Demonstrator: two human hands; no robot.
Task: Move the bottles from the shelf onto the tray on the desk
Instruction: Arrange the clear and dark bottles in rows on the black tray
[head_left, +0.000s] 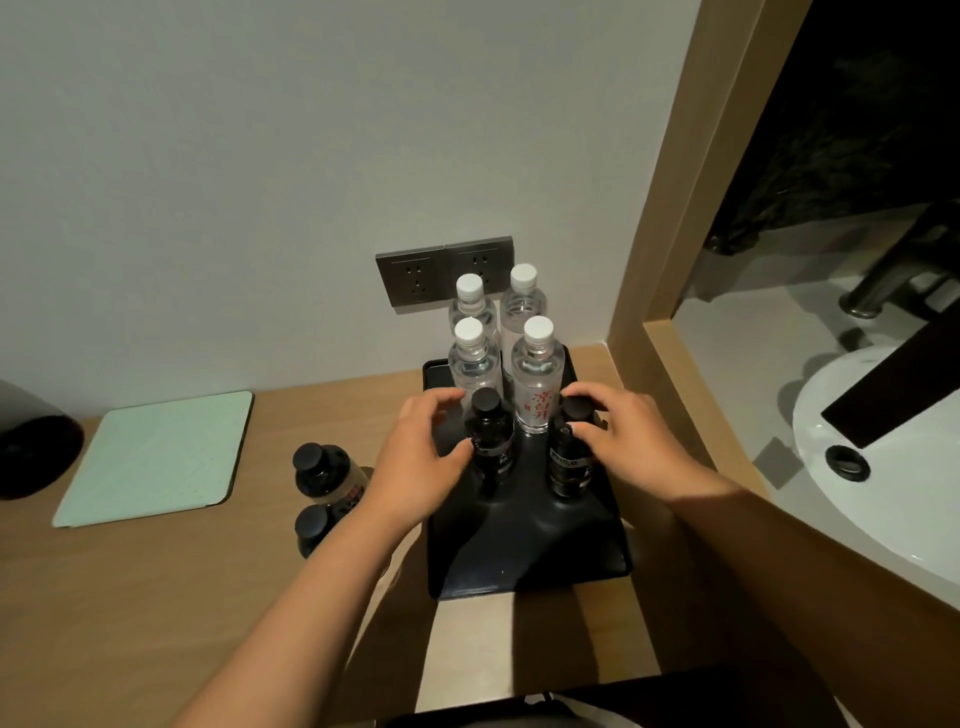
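A black tray (524, 551) lies on the wooden desk (156, 597) against the wall. Several clear water bottles (537, 379) with white caps stand upright at its far end. In front of them stand two dark bottles with black caps. My left hand (415, 457) curls round the left dark bottle (491, 441), thumb on its label. My right hand (618, 436) grips the right dark bottle (569, 457) near its neck. Both dark bottles stand upright on the tray.
Two more dark-capped bottles (322, 467) stand on the desk left of the tray. A pale green pad (156, 457) lies further left, beside a dark round object (31, 447). Wall sockets (415, 283) sit behind the tray. A wooden frame (665, 260) and a white washbasin (883, 478) are to the right.
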